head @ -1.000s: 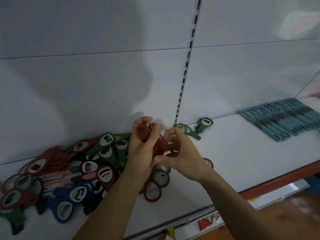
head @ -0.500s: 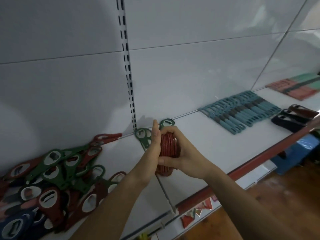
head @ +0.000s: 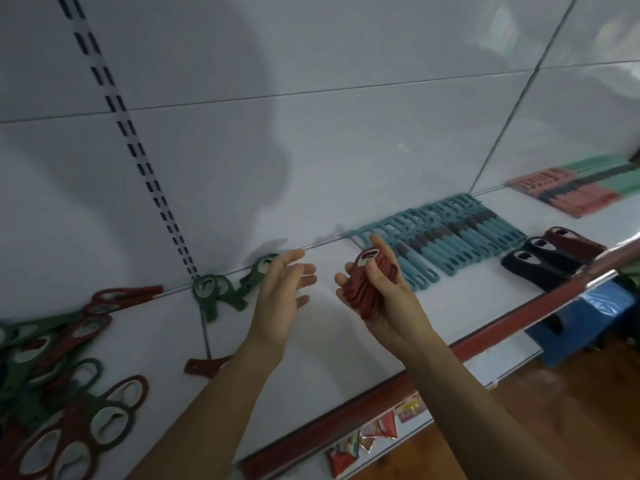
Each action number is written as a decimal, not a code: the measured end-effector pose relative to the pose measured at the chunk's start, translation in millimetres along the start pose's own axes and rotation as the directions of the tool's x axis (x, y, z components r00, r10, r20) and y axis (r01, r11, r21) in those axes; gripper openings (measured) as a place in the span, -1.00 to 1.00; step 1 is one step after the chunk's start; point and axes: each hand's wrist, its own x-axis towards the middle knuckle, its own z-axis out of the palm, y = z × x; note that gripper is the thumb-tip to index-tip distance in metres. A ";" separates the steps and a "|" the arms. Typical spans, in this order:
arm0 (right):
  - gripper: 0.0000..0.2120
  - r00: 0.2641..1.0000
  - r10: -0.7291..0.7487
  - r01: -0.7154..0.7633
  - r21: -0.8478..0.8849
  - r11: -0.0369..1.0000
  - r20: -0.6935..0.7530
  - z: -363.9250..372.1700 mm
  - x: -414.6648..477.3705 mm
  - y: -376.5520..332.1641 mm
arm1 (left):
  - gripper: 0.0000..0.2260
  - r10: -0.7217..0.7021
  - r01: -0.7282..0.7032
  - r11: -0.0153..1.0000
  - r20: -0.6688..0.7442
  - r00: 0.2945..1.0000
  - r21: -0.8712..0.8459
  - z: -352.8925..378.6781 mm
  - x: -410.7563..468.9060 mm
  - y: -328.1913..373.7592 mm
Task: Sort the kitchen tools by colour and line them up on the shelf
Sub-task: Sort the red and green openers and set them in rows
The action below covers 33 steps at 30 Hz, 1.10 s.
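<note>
The right hand (head: 388,301) held a stack of red tools (head: 362,289). Its thumb and fingers were curled round the stack and pinched it tight. One finger stuck up straight behind the stack. The stack was up in the air over the white shelf (head: 346,344), not touching it.

The left hand (head: 280,303) was just beside the stack but apart from it. Its fingers were spread out and a bit bent. It held nothing and touched nothing.

A bare patch of shelf lay under and between the two hands. To the right of it, a neat row of blue tools (head: 457,237) lay side by side near the back wall. Some dark tools (head: 540,268) lay close to the shelf's red front edge (head: 491,336). A row of pink and green tools (head: 585,192) lay farther right.

To the left, two green tools (head: 221,294) lay by the back wall. A messy pile of red and green tools (head: 59,368) filled the left end. One red tool (head: 202,367) lay alone beside the left arm.
</note>
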 end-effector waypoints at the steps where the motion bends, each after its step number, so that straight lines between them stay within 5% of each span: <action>1: -0.54 1.000 0.003 -0.003 0.036 0.999 -0.007 -6.6 2.2 -8.0 | -0.76 0.010 -0.010 1.000 0.010 1.000 0.013 9.9 1.9 1.9; 6: -0.77 0.998 -0.015 0.027 0.234 0.972 -0.053 -39.3 3.2 -46.4 | -0.84 0.044 -0.050 0.995 0.078 0.996 0.086 53.9 15.6 -0.1; 16: -0.74 0.970 -0.208 0.237 0.274 0.932 -0.130 -108.4 -14.9 -134.0 | -0.74 0.137 -0.232 0.957 0.431 0.892 0.176 160.0 57.2 3.7; 19: -0.55 0.950 -0.299 0.312 0.231 0.922 -0.089 -143.5 -28.4 -176.8 | -0.82 0.160 -0.326 0.919 0.546 0.823 0.221 201.2 69.2 6.9; 22: -0.65 0.931 -0.335 0.340 0.009 0.940 -0.147 -177.2 -34.0 -229.2 | -0.83 0.180 -0.489 0.816 0.669 0.721 0.308 250.3 79.9 12.6; 27: -0.54 0.925 -0.289 0.194 -0.348 0.917 -0.246 -228.4 -16.2 -325.1 | -0.84 0.160 -0.773 0.416 0.799 0.580 0.478 349.1 114.7 20.5; 29: -0.56 0.931 -0.248 0.067 -0.541 0.838 -0.269 -252.8 -0.7 -360.4 | -0.83 0.125 -0.777 0.361 0.799 0.588 0.515 390.6 133.6 21.6; 31: -0.61 0.945 -0.228 -0.036 -0.765 0.644 -0.236 -275.9 21.8 -391.0 | -0.83 0.074 -0.778 0.268 0.793 0.605 0.568 430.0 157.0 20.4; 33: -0.62 0.960 -0.237 -0.106 -0.976 0.189 -0.150 -298.7 50.4 -413.9 | -0.82 0.031 -0.770 0.171 0.778 0.628 0.615 461.4 178.7 17.4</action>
